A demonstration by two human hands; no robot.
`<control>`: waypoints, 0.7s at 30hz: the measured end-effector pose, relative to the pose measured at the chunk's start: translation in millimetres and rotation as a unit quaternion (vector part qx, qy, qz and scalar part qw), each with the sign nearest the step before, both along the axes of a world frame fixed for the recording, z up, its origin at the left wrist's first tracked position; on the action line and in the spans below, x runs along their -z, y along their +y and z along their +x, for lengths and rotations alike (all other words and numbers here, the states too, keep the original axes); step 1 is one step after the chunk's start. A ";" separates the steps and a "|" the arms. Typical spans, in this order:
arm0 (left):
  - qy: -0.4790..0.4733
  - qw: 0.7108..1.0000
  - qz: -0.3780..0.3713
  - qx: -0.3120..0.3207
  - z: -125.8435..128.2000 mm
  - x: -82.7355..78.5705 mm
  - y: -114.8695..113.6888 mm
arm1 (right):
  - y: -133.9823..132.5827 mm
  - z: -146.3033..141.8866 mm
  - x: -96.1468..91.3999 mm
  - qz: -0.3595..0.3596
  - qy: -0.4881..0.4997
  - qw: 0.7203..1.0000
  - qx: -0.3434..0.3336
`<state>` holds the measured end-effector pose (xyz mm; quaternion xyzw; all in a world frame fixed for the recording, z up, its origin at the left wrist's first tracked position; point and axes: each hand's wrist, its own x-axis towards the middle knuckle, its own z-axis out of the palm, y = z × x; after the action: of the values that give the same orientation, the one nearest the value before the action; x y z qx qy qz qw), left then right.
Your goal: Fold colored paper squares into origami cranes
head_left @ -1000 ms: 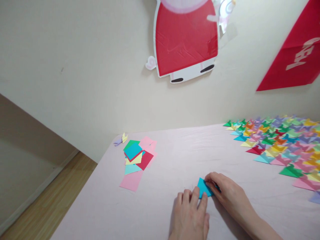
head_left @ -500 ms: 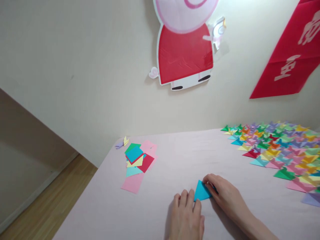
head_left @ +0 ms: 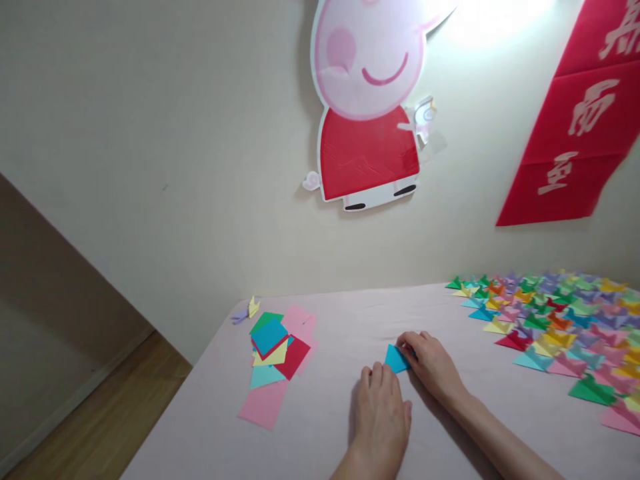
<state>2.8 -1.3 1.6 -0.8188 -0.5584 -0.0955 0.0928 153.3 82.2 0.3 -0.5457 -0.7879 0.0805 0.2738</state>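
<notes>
A folded piece of blue origami paper (head_left: 397, 359) lies on the table between my two hands. My right hand (head_left: 425, 360) pinches its right side, with the thumb and fingertips drawn together there. The fingers hide that part of the paper. My left hand (head_left: 381, 407) rests palm down just in front, its fingers stretched forward and the fingertips at the paper's near left edge. The thumb of that hand points out to the right.
Loose coloured paper squares (head_left: 270, 337) overlap at the left, with two small folded pieces (head_left: 247, 312) behind them. Rows of folded paper cranes (head_left: 555, 327) cover the table's right side. A wall with a pig cutout (head_left: 370, 153) and a red banner (head_left: 565, 153) rises behind.
The view has tilted upward. Both hands and the blue paper are a little farther from me on the table, and my left fingers now cover more of the paper's near edge.
</notes>
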 end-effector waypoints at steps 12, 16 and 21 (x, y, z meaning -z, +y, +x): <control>-0.018 0.999 0.023 0.025 1.9 -1.0 8.0 | -0.8 8.2 8.7 -0.043 0.042 0.998 -0.023; -0.019 0.999 0.008 0.024 2.8 0.0 7.6 | 1.1 8.5 8.6 -0.059 0.051 0.996 -0.029; -0.021 0.999 0.007 0.028 2.1 -3.8 7.4 | 2.4 7.3 8.7 -0.066 0.056 0.996 -0.019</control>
<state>4.9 6.0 5.4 -0.8314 -0.5362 -0.1194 0.0838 160.6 84.6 -8.4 -0.5422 -0.7746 0.1674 0.2793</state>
